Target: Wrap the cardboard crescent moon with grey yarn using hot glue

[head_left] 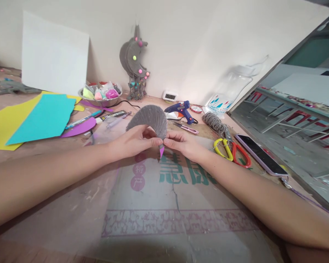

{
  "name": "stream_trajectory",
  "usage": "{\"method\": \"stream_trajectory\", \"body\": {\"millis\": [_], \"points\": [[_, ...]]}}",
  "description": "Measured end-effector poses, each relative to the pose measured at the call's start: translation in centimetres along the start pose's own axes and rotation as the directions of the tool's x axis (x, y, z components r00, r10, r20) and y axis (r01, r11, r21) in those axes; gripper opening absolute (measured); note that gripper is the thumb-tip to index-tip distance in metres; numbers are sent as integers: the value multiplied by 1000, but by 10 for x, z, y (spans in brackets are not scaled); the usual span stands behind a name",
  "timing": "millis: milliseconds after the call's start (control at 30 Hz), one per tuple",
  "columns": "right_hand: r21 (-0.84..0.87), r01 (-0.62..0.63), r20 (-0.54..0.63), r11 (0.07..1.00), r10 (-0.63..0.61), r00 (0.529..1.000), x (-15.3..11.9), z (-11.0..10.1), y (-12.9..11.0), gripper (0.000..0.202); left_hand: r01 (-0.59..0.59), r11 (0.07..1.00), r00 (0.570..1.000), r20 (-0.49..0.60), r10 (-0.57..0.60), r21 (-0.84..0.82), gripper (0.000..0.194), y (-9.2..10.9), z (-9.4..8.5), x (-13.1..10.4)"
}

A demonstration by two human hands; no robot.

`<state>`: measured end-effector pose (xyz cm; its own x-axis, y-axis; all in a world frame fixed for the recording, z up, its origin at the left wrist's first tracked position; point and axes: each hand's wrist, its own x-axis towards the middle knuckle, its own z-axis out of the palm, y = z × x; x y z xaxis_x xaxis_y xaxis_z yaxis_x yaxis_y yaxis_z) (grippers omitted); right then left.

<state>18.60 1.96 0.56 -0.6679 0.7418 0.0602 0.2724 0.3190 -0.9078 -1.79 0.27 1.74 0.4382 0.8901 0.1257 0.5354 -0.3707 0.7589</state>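
Note:
A crescent moon shape (150, 116) wrapped in grey yarn is held up over the table, its narrow tip pointing down. Bare purple foam or card shows at that tip. My left hand (135, 141) grips the crescent from the left, thumb near the lower end. On the other side, my right hand (184, 145) pinches at the same narrow end, thumb and fingers closed; whether a strand of yarn is between them is too small to tell. Beneath both hands lies a printed cardboard sheet (153, 223) under a clear plastic cover.
Behind the hands lie a blue glue gun (182, 109), a pink craft knife (185, 128) and a grey yarn bundle (215, 123). Scissors (239, 155) and a phone (260, 154) lie right. Coloured sheets (44, 117) and a metal bowl (84, 95) are left; a finished-looking moon ornament (134, 60) hangs behind.

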Motion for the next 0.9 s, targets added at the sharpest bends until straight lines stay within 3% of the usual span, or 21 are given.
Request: {"method": "stream_trajectory", "body": {"millis": [167, 267, 333, 433, 567, 700, 900], "points": [[-53, 19, 30, 998, -18, 999, 1, -3, 0, 32, -2, 1000, 1000, 20, 3, -24, 28, -1, 2, 0], [-81, 35, 55, 996, -31, 998, 0, -3, -2, 32, -142, 984, 990, -1, 142, -104, 27, 2, 4, -1], [-76, 50, 56, 996, -46, 997, -1, 0, -3, 29, -205, 961, 979, -27, 204, -185, 37, 3, 5, -1], [-54, 71, -82, 996, -75, 994, -1, 5, -3, 22, -121, 953, 993, -28, 118, -279, 37, 2, 7, -2], [-174, 73, -303, 982, -123, 945, 0, 7, -2, 22, -74, 949, 997, -11, 74, -306, 29, -3, 6, 3], [-188, 23, -334, 982, -86, 939, 2, 5, -4, 25, -63, 941, 998, -11, 63, -334, 32, -6, 5, 6], [-223, -17, -268, 975, -45, 962, 1, 11, -9, 19, -63, 953, 998, -40, 53, -296, 31, -4, 5, 5]]}}
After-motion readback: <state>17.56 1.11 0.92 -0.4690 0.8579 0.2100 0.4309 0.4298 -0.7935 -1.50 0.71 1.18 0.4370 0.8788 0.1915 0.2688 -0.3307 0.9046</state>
